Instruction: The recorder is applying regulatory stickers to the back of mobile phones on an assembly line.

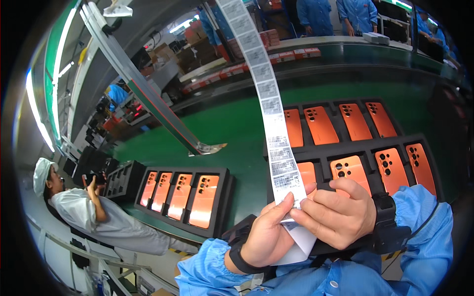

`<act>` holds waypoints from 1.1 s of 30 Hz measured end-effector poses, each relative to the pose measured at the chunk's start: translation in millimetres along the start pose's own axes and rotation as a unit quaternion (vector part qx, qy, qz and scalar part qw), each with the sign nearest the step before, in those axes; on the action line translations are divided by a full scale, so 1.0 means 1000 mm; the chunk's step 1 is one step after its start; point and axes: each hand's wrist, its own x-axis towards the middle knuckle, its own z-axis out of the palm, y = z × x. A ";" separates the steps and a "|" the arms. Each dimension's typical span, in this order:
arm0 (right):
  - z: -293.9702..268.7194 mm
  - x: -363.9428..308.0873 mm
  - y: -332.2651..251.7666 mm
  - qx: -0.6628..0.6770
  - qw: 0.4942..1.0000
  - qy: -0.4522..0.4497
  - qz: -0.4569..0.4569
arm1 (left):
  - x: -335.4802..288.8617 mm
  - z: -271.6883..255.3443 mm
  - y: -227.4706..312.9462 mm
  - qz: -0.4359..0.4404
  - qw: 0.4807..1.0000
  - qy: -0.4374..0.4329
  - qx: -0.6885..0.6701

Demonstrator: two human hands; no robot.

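A long white strip of printed labels (279, 148) hangs down from the top of the view to my hands. My left hand (266, 234) pinches it between thumb and fingers near its lower part, and its pale end curls below the palm. Close against it, my right hand (340, 212) has its fingers curled, with thumb and fingertips at the strip's right edge; whether a single label is between them is hidden. Just beyond my hands, orange phones (387, 167) lie camera side up in a black foam tray (321, 153). The strip and my hands cover some of them.
To the left, another black tray (224, 197) of orange phones stands on the green bench (237, 170), beside a dark tray (123, 180). A metal post (148, 98) rises from the bench. A person in white (84, 212) sits at far left; people in blue (316, 17) stand across.
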 end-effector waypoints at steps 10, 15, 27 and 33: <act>-0.014 0.000 0.014 0.122 0.989 0.070 0.039 | 0.019 0.011 0.009 0.024 0.999 -0.030 -0.014; -0.050 -0.005 0.043 0.244 0.962 0.047 0.112 | 0.039 0.024 0.026 0.030 0.998 0.006 0.057; -0.104 -0.055 0.082 0.165 0.967 -0.014 0.193 | 0.064 0.029 -0.043 0.041 0.562 -0.248 0.788; -0.106 -0.070 0.089 0.168 0.959 -0.031 0.226 | 0.082 0.011 -0.051 0.061 0.601 -0.338 0.722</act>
